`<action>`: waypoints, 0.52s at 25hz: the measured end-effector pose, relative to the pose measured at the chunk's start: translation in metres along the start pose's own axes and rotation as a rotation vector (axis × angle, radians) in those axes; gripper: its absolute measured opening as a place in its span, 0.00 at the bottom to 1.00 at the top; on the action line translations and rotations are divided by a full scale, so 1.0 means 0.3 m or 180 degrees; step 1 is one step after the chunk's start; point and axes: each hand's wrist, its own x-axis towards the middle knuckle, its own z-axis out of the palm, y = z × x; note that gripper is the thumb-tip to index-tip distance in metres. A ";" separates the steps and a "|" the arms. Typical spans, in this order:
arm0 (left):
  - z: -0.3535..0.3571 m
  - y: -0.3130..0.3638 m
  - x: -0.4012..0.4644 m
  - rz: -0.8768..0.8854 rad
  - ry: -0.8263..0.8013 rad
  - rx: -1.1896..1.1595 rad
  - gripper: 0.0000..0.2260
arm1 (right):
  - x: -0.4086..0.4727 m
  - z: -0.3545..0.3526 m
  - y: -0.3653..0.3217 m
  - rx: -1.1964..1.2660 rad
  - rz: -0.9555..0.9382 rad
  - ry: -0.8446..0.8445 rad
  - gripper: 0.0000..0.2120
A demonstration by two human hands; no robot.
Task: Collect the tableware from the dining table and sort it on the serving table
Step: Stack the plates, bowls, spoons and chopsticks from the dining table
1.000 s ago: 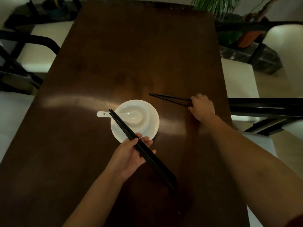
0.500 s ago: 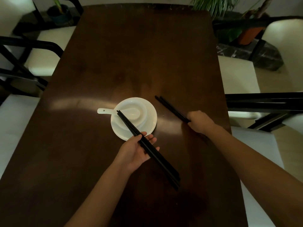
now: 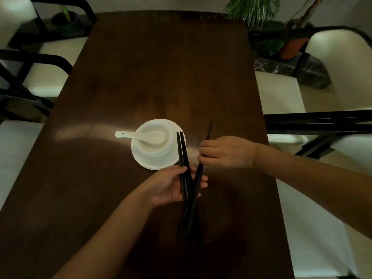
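A white bowl [image 3: 159, 136] stands on a white saucer [image 3: 157, 163] in the middle of the dark wooden dining table [image 3: 161, 67], with a white ceramic spoon [image 3: 141, 135] resting in the bowl, handle to the left. My left hand [image 3: 171, 186] grips a bundle of black chopsticks [image 3: 182, 150] just in front of the saucer. My right hand [image 3: 227, 152] holds a second pair of black chopsticks [image 3: 193, 198], which slants down across the bundle and touches my left fingers.
Black-framed chairs with pale cushions stand along the left [image 3: 46, 63] and right [image 3: 318, 123] sides of the table. Potted plants [image 3: 255, 11] sit past the far right corner, and a small pot [image 3: 64, 19] stands at the far left.
My right hand lifted its pair of chopsticks off the table and carried it left to my left hand. My left hand turned its bundle more upright, beside the bowl.
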 end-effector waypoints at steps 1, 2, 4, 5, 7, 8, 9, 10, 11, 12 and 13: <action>0.007 -0.007 -0.002 0.0022 -0.0037 0.0002 0.11 | 0.012 -0.004 -0.005 0.0020 -0.0029 0.0044 0.07; 0.014 -0.015 -0.004 0.0037 -0.0068 0.0021 0.11 | 0.025 -0.011 -0.012 0.0024 -0.0068 0.0158 0.08; 0.027 -0.030 -0.002 0.0085 -0.0153 0.0071 0.09 | 0.053 -0.006 -0.032 0.0133 0.0019 0.0408 0.11; 0.031 -0.036 0.001 0.0129 -0.0176 0.0063 0.08 | 0.069 0.001 -0.049 0.0245 0.0409 0.0540 0.12; 0.034 -0.038 0.005 0.0193 -0.0176 -0.0013 0.06 | 0.085 0.035 -0.087 0.0707 0.2263 0.1023 0.13; 0.030 -0.037 0.005 0.0209 -0.0179 -0.0015 0.06 | 0.089 0.037 -0.096 0.1593 0.3445 0.1083 0.14; 0.026 -0.033 0.002 0.0212 -0.0204 0.0036 0.06 | 0.104 0.023 -0.104 0.3156 0.4358 0.0984 0.15; 0.023 -0.027 -0.002 0.0180 -0.0256 0.0140 0.05 | 0.118 0.014 -0.109 0.4791 0.4676 0.0817 0.18; 0.021 -0.022 -0.006 0.0106 -0.0341 0.0289 0.04 | 0.129 0.016 -0.111 0.5740 0.4638 0.0679 0.20; 0.018 -0.016 -0.007 0.0022 -0.0452 0.0450 0.03 | 0.144 0.019 -0.111 0.5974 0.4396 0.0509 0.19; 0.014 -0.012 -0.005 -0.0039 -0.0560 0.0566 0.03 | 0.167 0.014 -0.113 0.5813 0.4152 0.0442 0.16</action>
